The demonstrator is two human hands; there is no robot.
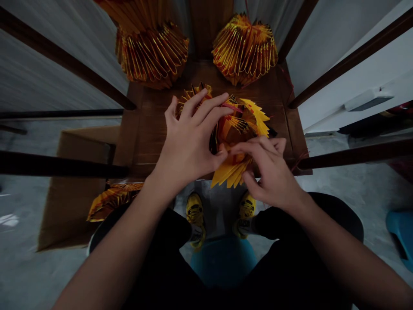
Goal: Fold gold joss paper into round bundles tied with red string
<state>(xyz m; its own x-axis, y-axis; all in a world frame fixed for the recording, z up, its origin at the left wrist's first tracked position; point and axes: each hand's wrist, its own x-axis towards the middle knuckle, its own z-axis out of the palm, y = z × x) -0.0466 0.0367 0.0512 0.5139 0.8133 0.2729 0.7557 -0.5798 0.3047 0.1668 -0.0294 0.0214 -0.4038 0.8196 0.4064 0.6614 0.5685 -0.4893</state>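
On the dark wooden seat, a folded paper ornament [237, 129] in gold, orange and black lies partly under both my hands. Its bright yellow pleats fan out at the right and over the front edge. My left hand [193, 133] arches across its left side, fingers spread over the far part and thumb at the near part, holding it. My right hand [267, 168] has curled fingers on the near yellow pleats, its index fingertip close to my left thumb. A pinkish-red strip [234, 106] shows beside my left fingertips. What lies beneath my left palm is hidden.
Two pleated gold-orange paper ornaments stand behind, one at left [151, 56] and one at right [245, 49]. Dark wooden bars flank the wooden seat [145, 142]. A cardboard box [71, 202] and another pleated piece [109, 202] are lower left. A blue stool [222, 258] is below.
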